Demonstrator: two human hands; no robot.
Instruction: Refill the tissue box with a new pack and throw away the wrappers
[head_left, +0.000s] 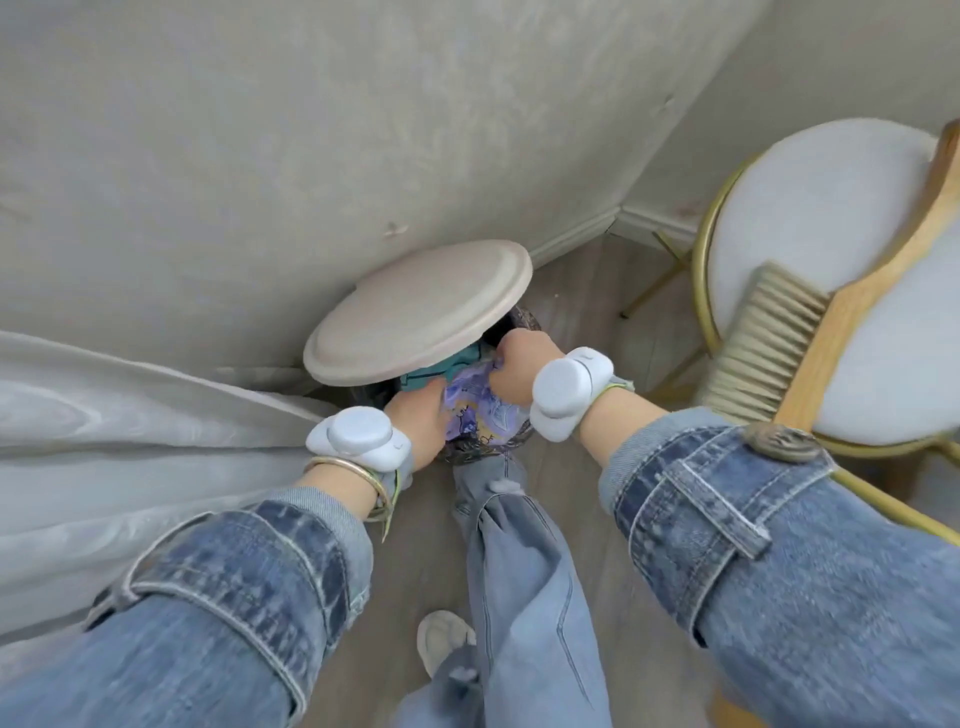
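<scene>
A round bin with a dark liner (480, 452) stands on the floor against the wall, its beige lid (421, 312) tipped up and open. A crumpled purple wrapper (480, 410) lies in the bin's mouth, with some teal material (431, 371) beside it under the lid. My right hand (517, 369) is curled over the top of the wrapper and reaches into the bin. My left hand (421, 421) presses on the wrapper's left side; its fingers are hidden. The tissue box is out of view.
A white round stool with a gold frame (810, 218) stands at the right, a wooden-handled brush (810, 332) lying on it. A pale curtain (130, 441) hangs at the left. My leg in jeans and a slipper (441, 639) are below on the wood floor.
</scene>
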